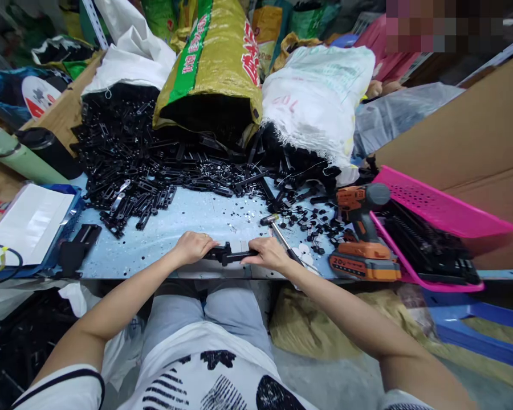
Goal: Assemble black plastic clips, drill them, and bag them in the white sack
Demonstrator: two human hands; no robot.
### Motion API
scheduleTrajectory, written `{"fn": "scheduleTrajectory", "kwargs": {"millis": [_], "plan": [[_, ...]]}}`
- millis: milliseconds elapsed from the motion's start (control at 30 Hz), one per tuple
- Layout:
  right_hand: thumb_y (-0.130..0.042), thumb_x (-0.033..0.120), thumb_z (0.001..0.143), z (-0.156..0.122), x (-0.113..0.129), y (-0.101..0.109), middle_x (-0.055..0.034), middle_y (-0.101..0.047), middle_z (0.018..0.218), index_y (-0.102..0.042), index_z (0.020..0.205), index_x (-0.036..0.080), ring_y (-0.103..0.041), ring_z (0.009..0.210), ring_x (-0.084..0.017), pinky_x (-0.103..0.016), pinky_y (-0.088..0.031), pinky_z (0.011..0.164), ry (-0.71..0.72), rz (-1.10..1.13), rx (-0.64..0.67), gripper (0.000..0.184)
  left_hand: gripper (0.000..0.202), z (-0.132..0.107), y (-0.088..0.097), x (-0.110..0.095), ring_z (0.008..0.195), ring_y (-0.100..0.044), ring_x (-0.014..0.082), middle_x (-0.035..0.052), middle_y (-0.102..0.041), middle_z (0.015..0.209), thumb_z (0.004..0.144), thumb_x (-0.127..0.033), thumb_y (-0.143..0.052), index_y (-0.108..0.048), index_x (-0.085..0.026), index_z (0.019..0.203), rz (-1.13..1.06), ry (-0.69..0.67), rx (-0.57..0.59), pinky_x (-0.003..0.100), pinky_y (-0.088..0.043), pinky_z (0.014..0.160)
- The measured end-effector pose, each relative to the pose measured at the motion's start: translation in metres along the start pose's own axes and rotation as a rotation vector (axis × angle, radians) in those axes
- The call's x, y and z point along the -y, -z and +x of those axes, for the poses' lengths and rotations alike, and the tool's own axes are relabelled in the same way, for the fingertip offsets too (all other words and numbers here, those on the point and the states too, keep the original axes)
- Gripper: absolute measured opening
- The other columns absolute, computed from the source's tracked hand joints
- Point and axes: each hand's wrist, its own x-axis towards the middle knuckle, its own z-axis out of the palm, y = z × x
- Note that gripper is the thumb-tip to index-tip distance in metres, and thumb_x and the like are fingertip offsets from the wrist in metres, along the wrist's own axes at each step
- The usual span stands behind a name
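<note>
Both of my hands rest at the near edge of a light blue table point(188, 219). My left hand point(193, 246) is closed on one end of a long black metal part point(227, 254). Closed around the other end is my right hand point(265, 253). The part lies flat between the two hands. A small hammer point(279, 229) lies on the table just beyond my right hand. A big heap of similar black metal parts point(128, 159) covers the far side of the table.
An orange cordless drill point(361, 236) stands right of my hands, beside a pink basket point(431, 228) of black parts. Open sacks point(216, 68) lie at the back. A blue tray with white paper point(25, 225) and a green bottle point(21, 159) sit left. A cardboard sheet point(465, 136) leans right.
</note>
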Motion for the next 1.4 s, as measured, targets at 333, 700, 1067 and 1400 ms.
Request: {"fn": "scheduleTrajectory", "kwargs": {"millis": [333,700,1067,1400], "plan": [[-0.016,0.074,0.083,-0.020,0.045,0.050,-0.0039,-0.051,0.054,-0.050,0.060,0.016,-0.043,0.048,-0.012,-0.028,-0.019,0.049,0.328,0.125,-0.095,0.071,0.055,-0.042,0.034,-0.021,0.046,-0.050,0.0134,0.0034,-0.055,0.050,0.095,-0.047,-0.027,-0.053,-0.016,0.058,-0.021,-0.288,-0.324,0.025,-0.030,0.047],[-0.025,0.075,0.081,0.003,0.127,0.005,-0.0058,-0.054,0.078,-0.050,0.087,0.021,-0.055,0.070,-0.017,-0.030,-0.044,0.061,0.501,1.163,-0.722,0.059,0.062,-0.075,0.035,-0.112,0.062,-0.057,0.0144,0.0062,-0.060,0.069,0.093,-0.056,-0.011,-0.059,-0.016,0.087,-0.746,-0.290,-0.762,0.027,-0.043,0.057],[-0.039,0.048,0.088,0.108,-0.008,-0.007,-0.0125,-0.058,0.107,-0.055,0.110,0.019,-0.051,0.105,-0.025,-0.042,-0.040,0.091,0.020,0.435,-0.520,0.039,0.075,0.003,-0.010,-0.017,0.089,-0.060,0.0267,0.0176,-0.063,0.102,0.087,-0.066,-0.019,-0.047,-0.012,0.132,0.064,-0.055,-0.622,0.036,-0.047,0.074],[-0.038,0.045,0.092,0.132,-0.162,0.000,-0.0183,-0.060,0.100,-0.052,0.110,0.009,-0.056,0.097,-0.030,-0.039,-0.043,0.077,-0.940,-0.065,-0.080,0.043,0.047,0.083,0.016,0.081,0.119,-0.041,0.0300,0.0173,-0.051,0.124,0.092,-0.045,-0.037,-0.049,-0.012,0.124,0.259,0.429,-0.389,0.041,-0.034,0.096]]}}
